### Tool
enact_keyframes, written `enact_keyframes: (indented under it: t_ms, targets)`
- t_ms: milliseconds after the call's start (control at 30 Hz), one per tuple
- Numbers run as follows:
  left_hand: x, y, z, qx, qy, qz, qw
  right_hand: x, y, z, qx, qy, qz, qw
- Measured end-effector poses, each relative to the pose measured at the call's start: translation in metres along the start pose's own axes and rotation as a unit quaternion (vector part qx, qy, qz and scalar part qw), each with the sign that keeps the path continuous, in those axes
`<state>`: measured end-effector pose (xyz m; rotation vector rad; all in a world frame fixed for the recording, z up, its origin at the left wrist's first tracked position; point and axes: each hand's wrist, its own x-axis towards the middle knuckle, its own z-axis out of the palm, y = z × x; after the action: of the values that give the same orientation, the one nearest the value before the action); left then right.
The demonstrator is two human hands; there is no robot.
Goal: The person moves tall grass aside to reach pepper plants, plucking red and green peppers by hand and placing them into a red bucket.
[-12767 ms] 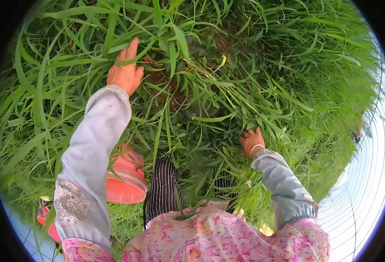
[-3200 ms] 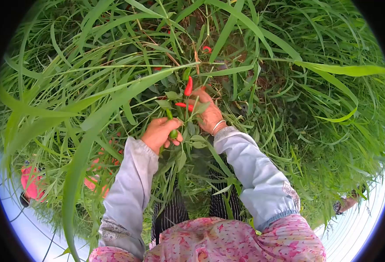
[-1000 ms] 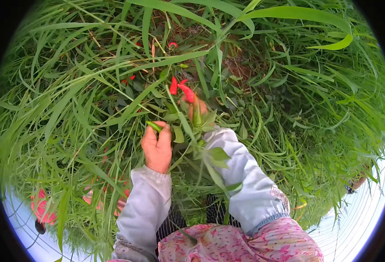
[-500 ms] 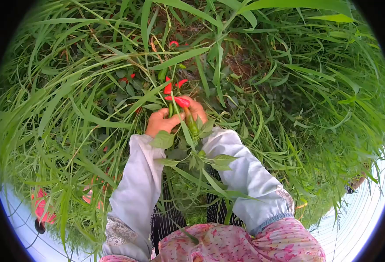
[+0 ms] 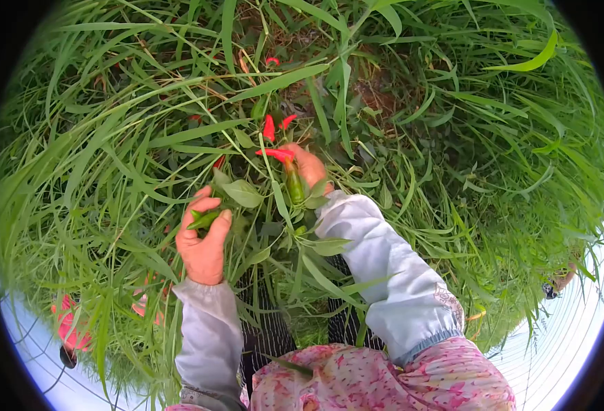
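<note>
My left hand (image 5: 203, 246) pinches a green chili pepper (image 5: 204, 220) between thumb and fingers, low and left of the pepper plant. At the plant, my right hand (image 5: 309, 168) is closed by a red chili pepper (image 5: 278, 155), its fingertips partly hidden behind it. Just below that, a green-brown pepper (image 5: 294, 186) hangs against the right hand's inner side. Another red pepper (image 5: 269, 129) points up above the hand, and a smaller red pepper (image 5: 288, 121) sits beside it. Broad pepper leaves (image 5: 242, 193) spread between the two hands.
Long grass blades (image 5: 281, 82) cross over the plant, and dense grass (image 5: 507, 137) surrounds it. A red pepper (image 5: 272, 61) shows farther off. A pinkish-red object (image 5: 72, 325) lies at lower left. Dark striped trousers (image 5: 264, 322) are below my hands.
My left hand has moved down and left, away from the right hand, carrying a green chili pepper. The right hand stays by the red pepper; the plant's leaves have shifted.
</note>
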<state>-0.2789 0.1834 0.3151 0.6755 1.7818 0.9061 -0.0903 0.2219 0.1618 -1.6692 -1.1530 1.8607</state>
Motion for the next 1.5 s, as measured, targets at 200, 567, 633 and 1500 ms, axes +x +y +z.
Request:
enact_keyframes:
  t_ms: [200, 567, 633, 1500]
  targets:
    - [-0.006, 0.076, 0.027, 0.083, -0.222, -0.002, 0.972, -0.002, -0.016, 0.010, -0.280, -0.011, -0.015, 0.960]
    - [-0.001, -0.010, 0.066, 0.403, -0.151, 0.045, 0.901, -0.006, -0.038, 0.021, -0.301, 0.003, 0.013, 0.953]
    - [0.000, -0.012, 0.070, 0.399, -0.136, 0.020, 0.907, -0.001, -0.029, 0.020, -0.255, -0.012, 0.036, 0.966]
    - [-0.041, 0.037, 0.035, -0.124, -0.101, -0.009, 0.987, 0.005, -0.017, 0.026, -0.201, 0.010, 0.002, 0.980]
